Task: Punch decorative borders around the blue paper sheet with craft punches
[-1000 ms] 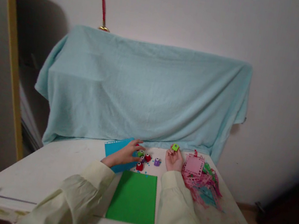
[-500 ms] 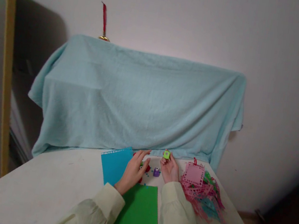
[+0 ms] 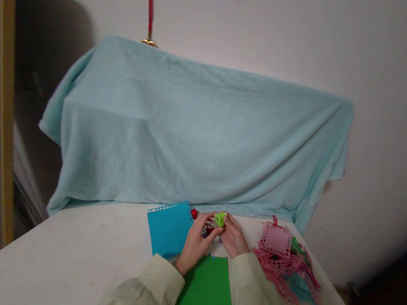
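A small lime-green paper punch [image 3: 220, 219] is held up between my two hands over the table. My left hand [image 3: 197, 241] closes on its left side with fingers and thumb. My right hand [image 3: 235, 236] grips it from the right, fingers curled behind it. Beneath and between the hands lie several small punches, partly hidden, one of them red [image 3: 209, 230]. Another red piece [image 3: 193, 214] sits beside the blue sheet [image 3: 169, 230], whose top and right edges are punched. A plain green sheet [image 3: 206, 299] lies between my forearms.
Right of my right hand, a pink sheet with punched edges [image 3: 276, 240] rests on a heap of pink, green and blue shredded paper [image 3: 285, 273]. A light-blue cloth [image 3: 206, 137] covers something at the back of the white table [image 3: 64, 259]. A yellow-edged panel [image 3: 4, 103] stands at left.
My left hand has moved right and closed on the green punch, which has turned in my right hand. The view has shifted slightly, so the table contents appear farther right.
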`<move>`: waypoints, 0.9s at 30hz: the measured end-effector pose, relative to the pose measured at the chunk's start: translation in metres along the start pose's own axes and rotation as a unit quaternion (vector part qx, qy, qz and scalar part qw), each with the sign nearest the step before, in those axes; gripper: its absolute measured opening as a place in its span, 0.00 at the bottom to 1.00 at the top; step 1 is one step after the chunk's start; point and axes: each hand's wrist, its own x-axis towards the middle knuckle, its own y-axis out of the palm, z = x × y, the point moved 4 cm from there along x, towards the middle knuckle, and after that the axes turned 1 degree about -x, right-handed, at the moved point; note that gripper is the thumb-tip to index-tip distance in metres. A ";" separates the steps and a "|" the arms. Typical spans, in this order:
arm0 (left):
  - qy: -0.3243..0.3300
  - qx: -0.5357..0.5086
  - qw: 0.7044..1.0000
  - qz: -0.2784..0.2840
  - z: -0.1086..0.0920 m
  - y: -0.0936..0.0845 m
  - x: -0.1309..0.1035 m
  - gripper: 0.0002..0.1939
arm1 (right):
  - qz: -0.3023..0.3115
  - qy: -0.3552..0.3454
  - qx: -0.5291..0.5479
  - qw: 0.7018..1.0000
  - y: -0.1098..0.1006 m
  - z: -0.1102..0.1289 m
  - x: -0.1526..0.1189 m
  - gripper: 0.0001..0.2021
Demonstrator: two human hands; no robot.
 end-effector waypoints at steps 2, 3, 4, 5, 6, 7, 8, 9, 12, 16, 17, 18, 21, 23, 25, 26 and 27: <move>0.003 0.001 1.000 -0.002 0.002 0.000 -0.001 0.21 | 0.005 -0.003 -0.030 1.000 0.002 -0.001 -0.001 0.11; 0.002 0.000 1.000 -0.005 0.003 0.000 -0.001 0.22 | 0.004 -0.005 -0.043 0.999 0.003 -0.002 -0.002 0.11; -0.001 0.000 1.000 -0.007 0.004 0.000 -0.002 0.23 | 0.004 -0.007 -0.053 0.999 0.002 -0.002 -0.001 0.12; -0.005 -0.001 1.000 -0.009 0.006 0.000 -0.002 0.24 | 0.002 -0.009 -0.061 0.998 0.002 -0.003 -0.001 0.12; -0.009 -0.003 1.000 -0.009 0.006 0.000 -0.003 0.25 | 0.000 -0.012 -0.068 0.998 0.001 -0.003 -0.001 0.12; -0.014 -0.007 1.000 -0.007 0.007 0.000 -0.003 0.26 | -0.003 -0.014 -0.074 0.997 0.001 -0.004 0.000 0.12; -0.019 -0.010 1.000 -0.004 0.007 0.000 -0.003 0.27 | -0.007 -0.016 -0.079 0.997 0.000 -0.004 0.001 0.12; -0.023 -0.013 1.000 0.000 0.007 0.000 -0.003 0.27 | -0.012 -0.019 -0.083 0.996 -0.001 -0.005 0.001 0.12; -0.026 -0.016 0.999 0.016 0.005 -0.001 -0.003 0.24 | -0.023 -0.028 -0.087 0.996 -0.004 -0.007 0.003 0.12; -0.023 -0.011 0.999 0.022 0.005 -0.001 -0.002 0.21 | -0.036 -0.034 -0.092 0.994 -0.008 -0.011 0.005 0.13; -0.023 -0.008 0.999 0.023 0.006 -0.001 -0.002 0.21 | -0.039 -0.035 -0.092 0.994 -0.009 -0.011 0.005 0.13; -0.023 -0.005 0.999 0.024 0.007 -0.001 -0.002 0.20 | -0.041 -0.036 -0.092 0.994 -0.009 -0.012 0.005 0.13; -0.023 0.010 0.999 0.020 0.010 -0.001 -0.002 0.19 | -0.043 -0.037 -0.095 0.994 -0.007 -0.013 0.005 0.12; -0.024 0.024 0.999 0.010 0.013 -0.002 -0.002 0.19 | -0.046 -0.036 -0.096 0.994 -0.005 -0.013 0.005 0.11; -0.025 0.037 0.999 -0.001 0.015 -0.003 -0.002 0.18 | -0.052 -0.034 -0.092 0.994 -0.004 -0.013 0.004 0.11; -0.025 0.043 0.999 -0.004 0.016 -0.003 -0.002 0.18 | -0.054 -0.031 -0.089 0.994 -0.004 -0.013 0.004 0.10; -0.023 0.047 0.999 -0.007 0.017 -0.003 -0.002 0.18 | -0.055 -0.027 -0.084 0.995 -0.004 -0.013 0.004 0.10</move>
